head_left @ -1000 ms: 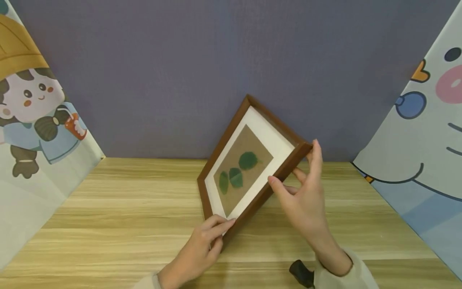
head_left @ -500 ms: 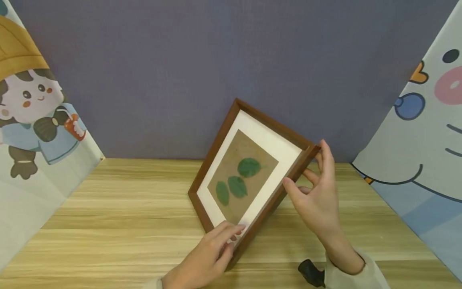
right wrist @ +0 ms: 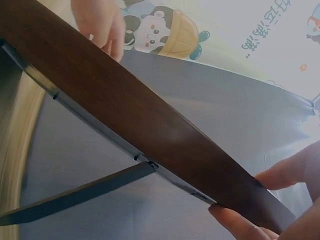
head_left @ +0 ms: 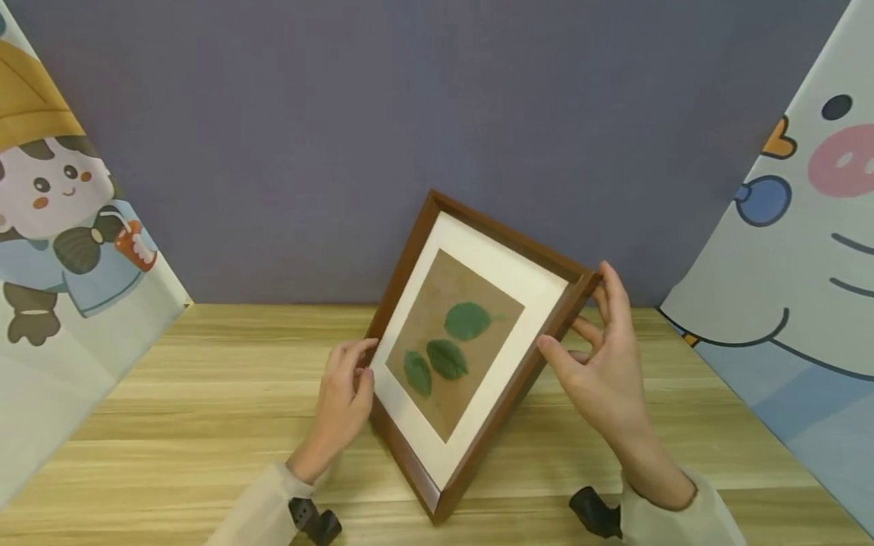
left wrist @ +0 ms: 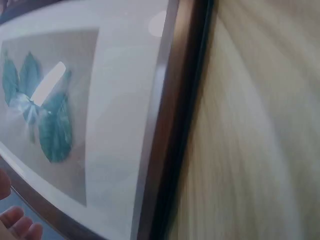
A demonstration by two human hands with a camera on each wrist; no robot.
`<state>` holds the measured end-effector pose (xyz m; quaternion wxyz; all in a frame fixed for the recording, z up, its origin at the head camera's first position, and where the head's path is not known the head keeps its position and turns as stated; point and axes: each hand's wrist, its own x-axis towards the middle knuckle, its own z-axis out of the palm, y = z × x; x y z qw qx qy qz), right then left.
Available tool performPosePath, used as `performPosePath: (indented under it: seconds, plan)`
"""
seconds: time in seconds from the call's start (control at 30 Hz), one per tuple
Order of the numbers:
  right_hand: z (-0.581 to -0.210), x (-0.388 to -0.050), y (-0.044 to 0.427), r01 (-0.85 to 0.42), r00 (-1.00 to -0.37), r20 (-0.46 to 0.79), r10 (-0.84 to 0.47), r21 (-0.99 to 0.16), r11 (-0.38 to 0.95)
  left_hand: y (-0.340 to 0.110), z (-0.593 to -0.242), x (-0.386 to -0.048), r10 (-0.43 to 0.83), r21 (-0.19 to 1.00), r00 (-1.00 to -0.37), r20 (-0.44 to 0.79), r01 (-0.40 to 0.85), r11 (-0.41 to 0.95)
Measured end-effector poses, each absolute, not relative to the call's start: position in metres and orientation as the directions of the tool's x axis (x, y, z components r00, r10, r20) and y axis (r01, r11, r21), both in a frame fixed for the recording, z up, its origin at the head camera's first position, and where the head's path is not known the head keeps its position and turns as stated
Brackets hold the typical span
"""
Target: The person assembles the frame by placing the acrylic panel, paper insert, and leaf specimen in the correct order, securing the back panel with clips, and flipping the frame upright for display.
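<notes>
A brown wooden picture frame (head_left: 481, 227) stands tilted on one corner on the table, its face toward me. Inside its white mat (head_left: 416, 409), several green leaves (head_left: 447, 359) lie on a brown backing. My right hand (head_left: 611, 379) holds the upper right corner, thumb on the front edge and fingers behind. At the left corner, my left hand (head_left: 341, 398) grips the edge with curled fingers and thumb. In the right wrist view, a dark stand leg (right wrist: 80, 192) sticks out from the back of the frame. The left wrist view shows the glass with glare.
The wood-grain table (head_left: 205, 409) runs back to a grey-purple wall panel (head_left: 287, 152). Printed cartoon panels flank it, a child figure (head_left: 58, 189) on the left and a pig (head_left: 819, 243) on the right. Black wrist devices (head_left: 597, 512) sit at both sleeves.
My left hand has let go of the frame's lower edge and moved up and left to its left corner. The frame has turned more toward me, the right hand staying on its corner.
</notes>
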<state>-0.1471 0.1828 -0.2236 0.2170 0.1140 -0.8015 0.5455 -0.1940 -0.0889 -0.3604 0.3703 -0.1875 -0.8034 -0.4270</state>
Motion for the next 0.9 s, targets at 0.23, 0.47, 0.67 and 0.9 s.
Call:
performPosePath:
  seconds: [0.23, 0.47, 0.67, 0.9]
  plan:
    - [-0.220, -0.154, 0.190, -0.408, -0.898, 0.440, 0.007, -0.838, 0.362, -0.102, -0.360, -0.213, -0.093, 0.670, -0.797, 0.597, 0.431, 0.605]
    - [-0.218, -0.173, 0.198, -0.397, -0.915, 0.398, -0.060, -0.867, 0.301, -0.108, -0.358, -0.219, -0.123, 0.775, -0.921, 0.370, 0.233, 0.588]
    - [-0.218, -0.197, 0.210, -0.425, -0.905, 0.402, -0.144, -0.878, 0.221, -0.110, -0.357, -0.218, -0.113, 0.820, -0.954, 0.279, 0.176, 0.545]
    - [-0.217, -0.221, 0.220, -0.454, -0.888, 0.421, -0.185, -0.867, 0.204, -0.113, -0.353, -0.212, -0.114, 0.848, -0.959, 0.261, 0.171, 0.502]
